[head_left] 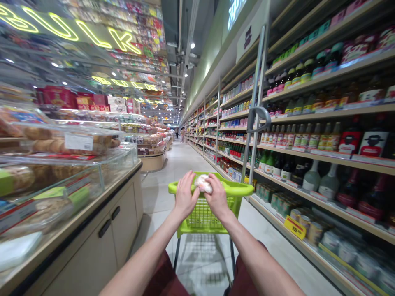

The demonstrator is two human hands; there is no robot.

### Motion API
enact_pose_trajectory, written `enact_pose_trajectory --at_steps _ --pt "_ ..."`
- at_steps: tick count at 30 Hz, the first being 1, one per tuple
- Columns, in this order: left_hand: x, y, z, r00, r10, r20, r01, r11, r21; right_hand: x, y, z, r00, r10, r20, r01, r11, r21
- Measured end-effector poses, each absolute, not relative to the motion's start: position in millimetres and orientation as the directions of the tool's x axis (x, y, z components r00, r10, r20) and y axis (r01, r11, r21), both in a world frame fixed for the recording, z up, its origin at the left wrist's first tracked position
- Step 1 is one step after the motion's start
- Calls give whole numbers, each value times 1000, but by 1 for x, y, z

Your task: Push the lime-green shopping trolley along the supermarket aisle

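Both my hands are stretched out over a green shopping cart in a shop aisle. My left hand and my right hand are closed from both sides on a small whitish wrapped item held just above the cart's basket. The cart's green mesh basket shows under my hands; I cannot see what lies inside it.
A counter with clear bakery display cases and beige cabinet doors runs along the left. Shelves of bottles and cans line the right, with a yellow price tag. People stand far down the aisle.
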State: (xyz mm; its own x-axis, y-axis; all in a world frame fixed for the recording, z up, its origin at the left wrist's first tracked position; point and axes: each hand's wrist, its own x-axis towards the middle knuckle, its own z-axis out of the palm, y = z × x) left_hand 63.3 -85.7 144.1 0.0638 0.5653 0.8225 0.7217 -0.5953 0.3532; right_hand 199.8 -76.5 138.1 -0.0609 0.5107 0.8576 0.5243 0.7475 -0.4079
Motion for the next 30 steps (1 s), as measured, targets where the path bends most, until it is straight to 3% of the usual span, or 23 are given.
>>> enact_pose_trajectory --at_steps 4,7,9,12,16,19,22,24,30 --pt "72 -84 163 111 662 741 406 -711 574 198 -74 148 109 745 658 156 641 -751" --pt "80 -79 165 151 800 581 150 -599 786 194 -75 148 78 845 529 -137 534 -834" --pt "84 -76 162 130 837 532 54 -542 839 193 -76 146 63 849 525 -173 527 -832" --pt "78 -72 162 -30 841 541 92 -536 839 202 -75 142 117 810 574 -34 581 -813" --pt "61 -63 170 -345 658 670 412 -535 738 232 -71 139 190 590 785 466 649 -601" --pt "69 -60 165 -258 589 765 598 -525 606 251 -67 133 122 521 845 729 530 -433" --pt "100 -65 151 54 613 788 662 -613 431 255 -64 124 71 548 833 803 464 -374" --pt "122 -72 143 219 555 802 643 -701 309 255 -63 121 52 554 831 807 467 -362" --pt "133 -80 142 330 563 757 740 -652 162 253 -64 119 55 544 837 742 539 -399"
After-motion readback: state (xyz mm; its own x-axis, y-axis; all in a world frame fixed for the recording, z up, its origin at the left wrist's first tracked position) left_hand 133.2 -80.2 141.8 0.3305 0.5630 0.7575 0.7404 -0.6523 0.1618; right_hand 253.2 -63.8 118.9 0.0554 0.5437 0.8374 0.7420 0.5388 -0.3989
